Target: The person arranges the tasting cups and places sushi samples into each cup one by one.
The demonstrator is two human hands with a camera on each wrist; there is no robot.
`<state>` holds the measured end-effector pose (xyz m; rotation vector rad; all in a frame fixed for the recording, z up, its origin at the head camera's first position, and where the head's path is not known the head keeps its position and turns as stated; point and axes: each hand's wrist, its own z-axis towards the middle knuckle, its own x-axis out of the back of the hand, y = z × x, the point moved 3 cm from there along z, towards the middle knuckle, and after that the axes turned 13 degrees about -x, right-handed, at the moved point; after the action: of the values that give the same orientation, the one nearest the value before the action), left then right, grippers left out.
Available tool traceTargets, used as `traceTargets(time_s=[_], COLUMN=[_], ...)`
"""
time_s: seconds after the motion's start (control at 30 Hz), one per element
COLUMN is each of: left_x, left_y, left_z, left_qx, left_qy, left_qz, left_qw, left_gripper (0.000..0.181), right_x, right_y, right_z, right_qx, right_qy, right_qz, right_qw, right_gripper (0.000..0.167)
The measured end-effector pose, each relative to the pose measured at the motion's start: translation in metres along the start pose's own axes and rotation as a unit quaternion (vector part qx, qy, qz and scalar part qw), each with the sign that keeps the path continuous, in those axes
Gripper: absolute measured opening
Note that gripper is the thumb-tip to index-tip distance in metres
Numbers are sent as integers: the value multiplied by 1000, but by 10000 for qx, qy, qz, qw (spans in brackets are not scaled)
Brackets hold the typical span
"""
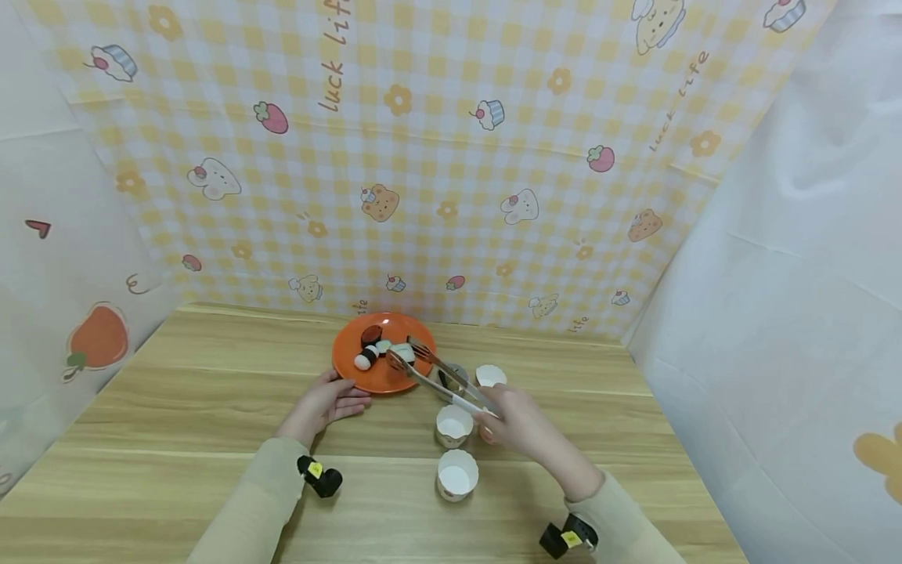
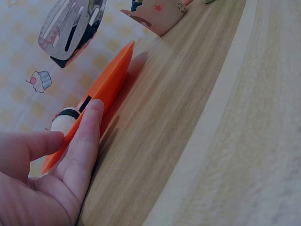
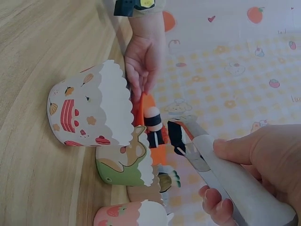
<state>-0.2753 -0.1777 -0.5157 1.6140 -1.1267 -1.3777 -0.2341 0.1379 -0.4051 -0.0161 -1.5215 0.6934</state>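
The left hand (image 1: 327,405) holds the near left rim of an orange plate (image 1: 384,381), thumb above and fingers beneath the rim in the left wrist view. Sushi pieces lie on the plate, among them a white one with a black band (image 2: 65,121). The right hand (image 1: 517,423) grips metal tongs (image 3: 214,162) by their pale handles. The tongs' ends are over the right part of the plate; a dark piece (image 3: 176,136) shows between them in the right wrist view, with a reddish edge.
Right of the plate stand several paper cups: one with a dark item inside (image 1: 451,381), a white-rimmed one behind the tongs (image 1: 491,376), two nearer the front (image 1: 454,427), (image 1: 457,475), and a pink one (image 3: 123,214) partly under the right hand. A checked cloth (image 1: 437,251) hangs behind.
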Motion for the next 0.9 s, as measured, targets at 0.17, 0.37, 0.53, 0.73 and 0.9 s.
traceTargets(time_s=[0.17, 0.37, 0.53, 0.73, 0.9], left_x=[0, 0, 0, 1, 0], left_y=[1, 2, 2, 1, 1], left_z=[0, -1, -1, 0, -1], left_qx=[24, 10, -3, -11, -19], left_qy=[13, 0, 17, -6, -9], left_qz=[13, 31, 21, 2, 18], left_qw=[10000, 10000, 10000, 10000, 10000], left_gripper=[49, 49, 46, 46, 47], right_x=[4, 8, 12, 16, 18], right_y=[0, 0, 1, 4, 6], right_z=[-3, -7, -9, -13, -16], right_qx=[101, 129, 87, -4, 17], right_qy=[135, 218, 279, 264, 369], right_qz=[-106, -50, 33, 81, 79], right_qw=[9998, 9997, 9996, 9996, 9993], right_gripper=[31, 32, 33, 35, 35])
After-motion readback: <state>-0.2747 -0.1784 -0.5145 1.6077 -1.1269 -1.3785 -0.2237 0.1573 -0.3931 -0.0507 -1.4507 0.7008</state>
